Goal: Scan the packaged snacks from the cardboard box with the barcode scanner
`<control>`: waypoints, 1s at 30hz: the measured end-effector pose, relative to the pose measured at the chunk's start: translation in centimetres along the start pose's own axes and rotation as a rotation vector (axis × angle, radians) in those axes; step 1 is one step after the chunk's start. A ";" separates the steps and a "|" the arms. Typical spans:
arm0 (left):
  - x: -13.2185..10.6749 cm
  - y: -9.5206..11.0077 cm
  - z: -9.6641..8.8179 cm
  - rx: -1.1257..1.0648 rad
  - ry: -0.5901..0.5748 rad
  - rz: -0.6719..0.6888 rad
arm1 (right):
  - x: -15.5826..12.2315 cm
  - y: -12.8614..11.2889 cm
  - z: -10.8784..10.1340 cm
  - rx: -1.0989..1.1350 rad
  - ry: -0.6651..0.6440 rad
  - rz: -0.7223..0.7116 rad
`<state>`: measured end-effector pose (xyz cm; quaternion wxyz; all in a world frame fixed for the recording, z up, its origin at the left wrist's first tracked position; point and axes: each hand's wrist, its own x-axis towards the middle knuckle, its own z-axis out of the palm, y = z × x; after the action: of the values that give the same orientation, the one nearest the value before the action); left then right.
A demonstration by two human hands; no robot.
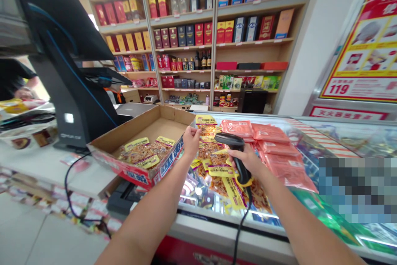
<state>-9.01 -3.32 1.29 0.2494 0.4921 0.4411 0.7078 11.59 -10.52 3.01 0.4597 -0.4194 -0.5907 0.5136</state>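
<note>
My left hand (pixel 191 141) pinches the edge of a yellow-topped snack packet (pixel 206 122) with brown contents showing through its clear part. In my right hand (pixel 249 159) is a black barcode scanner (pixel 237 149), its head tilted toward the left over the packets. The scanner's cable (pixel 245 219) hangs down past the counter edge. Beneath both hands lies a loose pile of similar snack packets (pixel 232 190) on the glass top. To the left, an open cardboard box (pixel 161 116) holds several more of these packets (pixel 141 153).
Stacked pink-red packets (pixel 279 149) lie to the right on the glass freezer top (pixel 313 132). A black checkout terminal (pixel 68 79) rises at the left, its cable looping downward. Shelves of boxed goods (pixel 186 35) stand behind. At the far left, part of a person (pixel 15 79) is visible.
</note>
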 end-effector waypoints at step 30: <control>0.9 11.6 -10.4 0.647 0.235 0.127 | 1.2 -4.8 8.3 0.069 -0.217 -0.116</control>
<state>-17.96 -12.15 10.49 -0.0165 0.4871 0.6369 0.5974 3.12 -11.80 7.54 0.4364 -0.3104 -0.6421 0.5486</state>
